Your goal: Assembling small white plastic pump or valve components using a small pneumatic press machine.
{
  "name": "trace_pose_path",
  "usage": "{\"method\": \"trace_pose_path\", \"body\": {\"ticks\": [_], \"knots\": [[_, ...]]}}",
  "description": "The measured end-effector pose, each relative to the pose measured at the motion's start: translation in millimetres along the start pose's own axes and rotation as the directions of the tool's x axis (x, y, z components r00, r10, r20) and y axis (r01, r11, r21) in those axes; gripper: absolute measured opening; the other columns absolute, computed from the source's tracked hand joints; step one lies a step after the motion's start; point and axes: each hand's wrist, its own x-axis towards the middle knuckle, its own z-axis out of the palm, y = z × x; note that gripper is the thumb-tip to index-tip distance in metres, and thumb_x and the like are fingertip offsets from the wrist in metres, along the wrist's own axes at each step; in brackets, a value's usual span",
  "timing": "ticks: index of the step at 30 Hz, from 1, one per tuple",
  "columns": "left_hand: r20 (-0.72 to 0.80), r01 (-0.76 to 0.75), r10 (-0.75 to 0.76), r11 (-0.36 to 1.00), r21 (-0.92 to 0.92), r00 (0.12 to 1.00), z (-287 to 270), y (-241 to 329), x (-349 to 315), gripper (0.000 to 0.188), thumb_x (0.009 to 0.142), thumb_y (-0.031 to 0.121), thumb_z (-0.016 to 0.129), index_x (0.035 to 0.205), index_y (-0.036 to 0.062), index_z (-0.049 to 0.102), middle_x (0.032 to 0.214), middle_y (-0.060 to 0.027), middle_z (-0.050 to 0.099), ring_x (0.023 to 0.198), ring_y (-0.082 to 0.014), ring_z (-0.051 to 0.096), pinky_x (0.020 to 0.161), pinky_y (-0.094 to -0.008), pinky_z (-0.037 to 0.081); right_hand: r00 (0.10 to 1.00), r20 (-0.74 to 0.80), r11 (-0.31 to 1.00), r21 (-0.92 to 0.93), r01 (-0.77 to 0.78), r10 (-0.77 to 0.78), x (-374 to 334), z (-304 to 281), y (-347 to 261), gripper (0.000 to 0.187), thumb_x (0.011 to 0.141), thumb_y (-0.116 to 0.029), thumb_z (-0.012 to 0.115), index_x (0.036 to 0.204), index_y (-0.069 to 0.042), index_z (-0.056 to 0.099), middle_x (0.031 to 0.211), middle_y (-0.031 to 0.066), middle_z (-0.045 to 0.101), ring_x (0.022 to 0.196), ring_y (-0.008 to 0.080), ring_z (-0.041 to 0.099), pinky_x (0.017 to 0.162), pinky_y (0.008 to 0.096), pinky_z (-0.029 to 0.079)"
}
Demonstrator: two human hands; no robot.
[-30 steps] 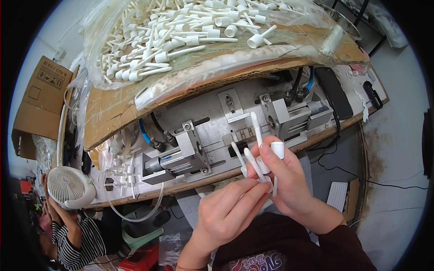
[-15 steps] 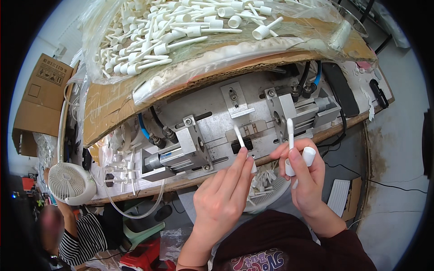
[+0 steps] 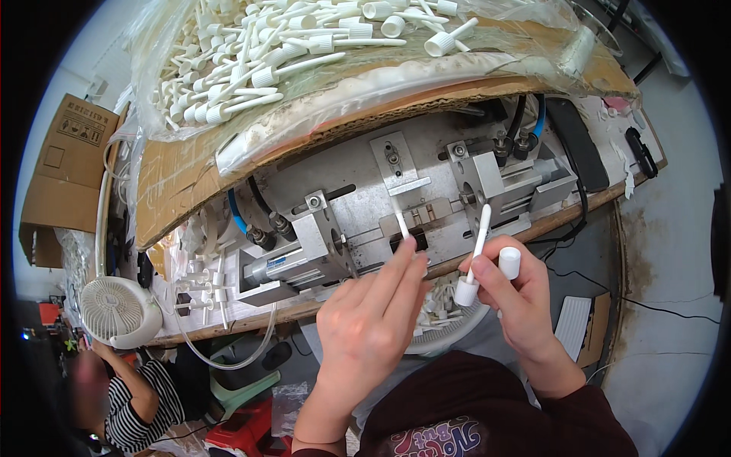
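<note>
My left hand is closed around a white capped applicator stick, its fingers long and pressed together. The stick's tip points up at a metal stop block in the middle of a clamping fixture; its cap end is hidden behind my fingers. To the right, my right hand grips white applicators. One applicator stands nearly upright with its cap low by the fingertips, and a second white cap shows above the thumb. Metal cylinder blocks flank the fixture.
A heap of white capped applicators lies in plastic on a cardboard sheet above the fixture. Below the bench edge is a basket of applicators. A small fan stands left, near a person in a striped sleeve.
My left hand has brought its applicator further up against the stop block. In my right hand, the upright applicator has tilted and its cap has come out lower at the fingertips.
</note>
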Motion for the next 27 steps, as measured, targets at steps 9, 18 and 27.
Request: {"method": "trace_pose_path", "body": {"ticks": [9,18,27], "knots": [[-0.107,-0.013,-0.013,0.969,-0.246,0.994,0,12,-13,0.040,0.068,0.001,0.086,0.107,0.0016,0.075,0.094,-0.0091,0.072,0.075,-0.0210,0.070,0.061,-0.0312,0.056,0.984,0.169,0.998,-0.021,-0.058,0.060,1,4,0,0.015,0.102,-0.015,0.062,0.101,0.000,0.063,0.076,0.0024,0.064,0.055,0.0043,0.053,0.049,0.0190,0.040],[-0.167,0.081,-0.122,0.970,-0.230,0.978,8,4,-19,0.037,0.071,0.002,0.085,0.106,0.0006,0.075,0.102,-0.0115,0.072,0.077,-0.0203,0.071,0.063,-0.0300,0.056,0.967,0.123,0.962,-0.138,0.237,-0.221,9,1,6,0.012,0.100,-0.013,0.062,0.101,-0.002,0.066,0.095,0.0080,0.066,0.076,0.0078,0.058,0.065,0.0231,0.045],[-0.060,0.049,-0.043,0.995,0.090,0.997,14,-1,-2,0.028,0.075,0.008,0.082,0.102,0.0013,0.075,0.113,-0.0075,0.074,0.063,-0.0156,0.065,0.055,-0.0268,0.046,0.897,0.075,0.774,-0.479,0.415,-0.435,-2,-10,-18,0.021,0.083,-0.014,0.081,0.100,-0.002,0.076,0.096,0.0064,0.059,0.086,0.0122,0.055,0.070,0.0228,0.042]]}}
